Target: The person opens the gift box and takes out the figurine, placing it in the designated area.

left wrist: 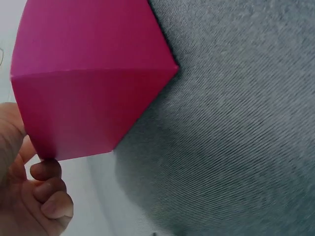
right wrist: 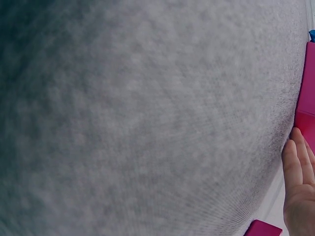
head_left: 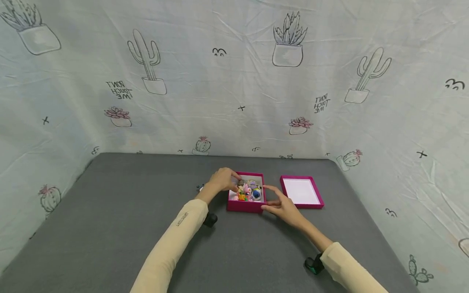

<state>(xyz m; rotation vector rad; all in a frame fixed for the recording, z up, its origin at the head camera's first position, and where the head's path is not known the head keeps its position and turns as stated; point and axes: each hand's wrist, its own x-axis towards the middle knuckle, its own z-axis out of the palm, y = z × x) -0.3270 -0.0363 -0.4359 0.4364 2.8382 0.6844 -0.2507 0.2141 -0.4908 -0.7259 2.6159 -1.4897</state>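
An open magenta box [head_left: 245, 206] stands on the grey table, holding several small colourful figures [head_left: 247, 192]. My left hand [head_left: 222, 179] grips its left wall, with fingertips over the rim. In the left wrist view that hand [left wrist: 32, 196] has curled fingers at a corner of the box [left wrist: 74, 113]. On the box's right side, my right hand [head_left: 286, 209] rests with its fingers spread along the wall. The right wrist view shows the right hand's [right wrist: 299, 182] fairly straight fingers touching the box [right wrist: 306, 93].
A magenta lid [head_left: 301, 191] with a white inside lies right of the box. Partly hidden behind the left wrist is a small black-and-white item [head_left: 200, 188]. A pale cloth [head_left: 242, 81] with cactus drawings hangs behind and beside the grey table [head_left: 128, 228].
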